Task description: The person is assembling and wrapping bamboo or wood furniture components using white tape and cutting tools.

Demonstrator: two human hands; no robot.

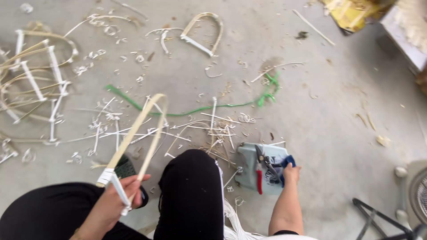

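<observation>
- L hand (116,195) at 7 o'clock, fingers clamped round base of bent cane hoop (141,129); white tape (106,176) wraps hoop's lower end.
- R hand (291,172) at 5 o'clock, reaching to a blue handle (288,161) on grey-blue mat (247,165); can't tell if fingers grip it.
- Red-handled pruners (261,168) lie on mat, just L of R hand.
- Hands well apart, black-clad knee (191,191) between.
- Green cord (195,109) w/ cane scraps across floor, 12 o'clock.
- Finished cane frames (33,84) at 9 o'clock.

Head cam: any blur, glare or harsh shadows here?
Head view: flat, even light, no glare, soft shadows on the concrete floor; left hand with its bent cane loop slightly motion-blurred; right hand at the pruning shears sharper; wide-angle stretch at edges.
</observation>
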